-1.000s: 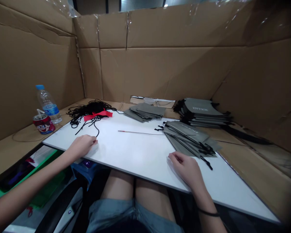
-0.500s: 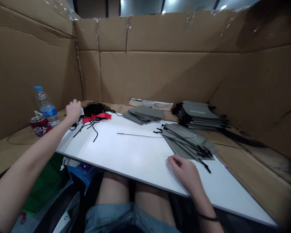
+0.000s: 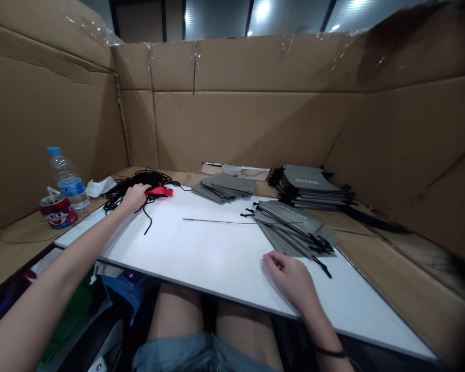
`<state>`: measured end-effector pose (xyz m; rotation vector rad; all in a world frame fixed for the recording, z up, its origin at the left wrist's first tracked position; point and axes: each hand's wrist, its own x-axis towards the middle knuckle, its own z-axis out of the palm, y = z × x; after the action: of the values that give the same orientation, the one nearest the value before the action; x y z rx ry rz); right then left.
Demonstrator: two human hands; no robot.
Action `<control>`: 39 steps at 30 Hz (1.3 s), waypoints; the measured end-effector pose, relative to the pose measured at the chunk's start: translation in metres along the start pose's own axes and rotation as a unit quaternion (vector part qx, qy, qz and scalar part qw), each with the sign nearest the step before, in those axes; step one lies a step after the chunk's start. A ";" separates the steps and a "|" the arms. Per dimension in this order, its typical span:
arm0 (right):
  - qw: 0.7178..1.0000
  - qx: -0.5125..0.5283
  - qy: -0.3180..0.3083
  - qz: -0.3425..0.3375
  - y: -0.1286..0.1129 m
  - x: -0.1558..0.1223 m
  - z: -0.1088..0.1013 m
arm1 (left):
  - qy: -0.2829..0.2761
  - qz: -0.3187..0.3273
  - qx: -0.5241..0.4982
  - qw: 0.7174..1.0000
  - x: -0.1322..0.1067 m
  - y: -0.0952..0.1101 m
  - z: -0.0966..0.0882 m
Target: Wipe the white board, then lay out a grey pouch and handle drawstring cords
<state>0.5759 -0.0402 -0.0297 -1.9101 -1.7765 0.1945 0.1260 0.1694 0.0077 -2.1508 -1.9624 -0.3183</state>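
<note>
My left hand [image 3: 135,197] lies on a tangled pile of black cords [image 3: 124,190], next to a red ribbon [image 3: 159,191]. I cannot tell if its fingers grip any cord. My right hand [image 3: 289,279] rests on the white board [image 3: 201,253], its fingers loosely curled and holding nothing visible. Just beyond that hand lies a spread stack of grey drawstring bags [image 3: 289,222] with black cords at their ends. A thin rod with a red tip [image 3: 213,221] lies on the board between my hands.
Another grey bag stack [image 3: 225,188] and a printed stack [image 3: 306,185] sit at the back. A water bottle [image 3: 66,178], cartoon-printed can [image 3: 57,211] and white tissue [image 3: 101,187] stand left. Cardboard walls [image 3: 251,129] surround the board.
My left hand has moved from the far left of the cords onto the pile, with the white tissue now showing. The view has tilted slightly upward; my right hand has barely moved.
</note>
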 end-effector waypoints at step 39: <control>0.963 -0.260 -0.064 -0.030 -0.002 0.239 0.025 | 0.236 -0.027 -0.722 0.651 0.000 0.031 -0.092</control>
<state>0.5942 0.1962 0.0072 -2.2300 -2.1255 -0.1987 0.1558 0.1387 0.0949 -2.0039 -1.3828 -2.8640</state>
